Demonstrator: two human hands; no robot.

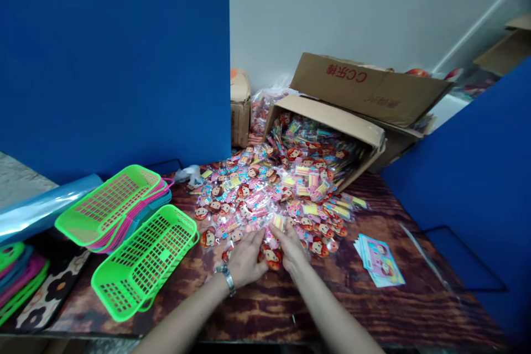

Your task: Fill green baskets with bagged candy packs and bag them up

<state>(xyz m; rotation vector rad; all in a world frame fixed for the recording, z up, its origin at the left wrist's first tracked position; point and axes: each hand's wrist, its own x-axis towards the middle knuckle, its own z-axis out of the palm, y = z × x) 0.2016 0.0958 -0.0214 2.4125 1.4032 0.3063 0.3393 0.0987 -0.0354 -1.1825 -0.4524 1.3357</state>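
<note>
A clear plastic packet (272, 257) with a red-haired cartoon head on it lies between my two hands at the near edge of a heap. My left hand (245, 257), with a watch on the wrist, grips it from the left, fingers bent. From the right my right hand (292, 249) closes on the same packet, thumb along its top. Whether more than one packet is between the fingers I cannot tell. The heap of similar packets (253, 188), with pink and yellow pieces inside, spills from a tipped cardboard box (332, 113).
Left of the heap stand a green plastic basket (166, 254) and a stack of nested baskets (120, 204). Printed cards (378, 263) lie at the right on the wood-grain table (348, 310). Blue partitions (116, 55) flank both sides. Another carton (239, 116) stands behind.
</note>
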